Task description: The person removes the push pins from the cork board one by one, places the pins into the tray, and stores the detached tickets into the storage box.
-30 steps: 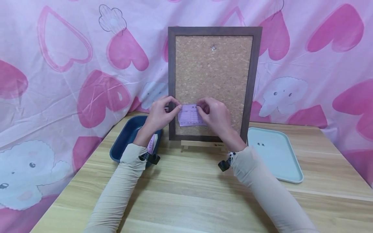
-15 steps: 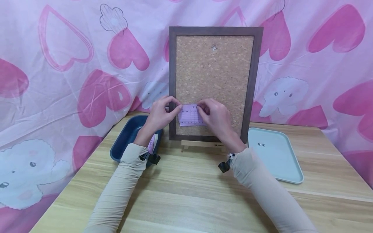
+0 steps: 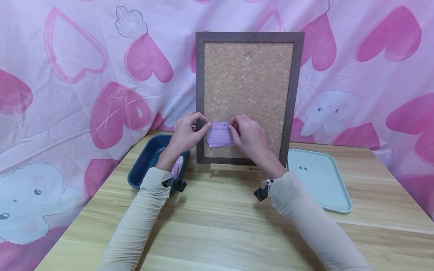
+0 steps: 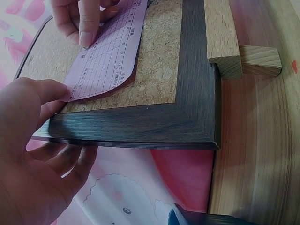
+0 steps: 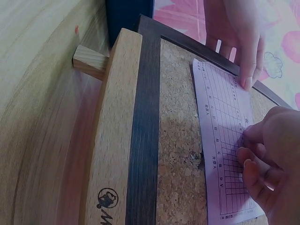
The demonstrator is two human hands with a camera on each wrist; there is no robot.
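Note:
A purple receipt slip (image 3: 218, 135) with a printed grid lies against the lower part of a framed corkboard (image 3: 247, 86). At the slip's upper left corner, my left hand (image 3: 187, 130) pinches the paper between thumb and index finger. The other fingers of that hand reach behind the dark frame in the left wrist view. My right hand (image 3: 250, 135) has its curled fingertips at the middle of the slip's top edge, gripping it there; the hand covers the slip's right part in the head view. In the right wrist view the slip (image 5: 220, 103) shows almost whole.
A small wooden easel (image 3: 234, 166) props up the board. Clear pins (image 3: 248, 56) cluster near its top. On the left stands a dark blue bin (image 3: 144, 158) holding more purple slips (image 3: 176, 167). A pale tray (image 3: 322, 184) on the right bears two small shiny pieces (image 3: 303, 168).
My right hand has shifted slightly to the right and turned over the slip; a bit of purple now shows past its knuckles. The left hand and the slip stay in place.

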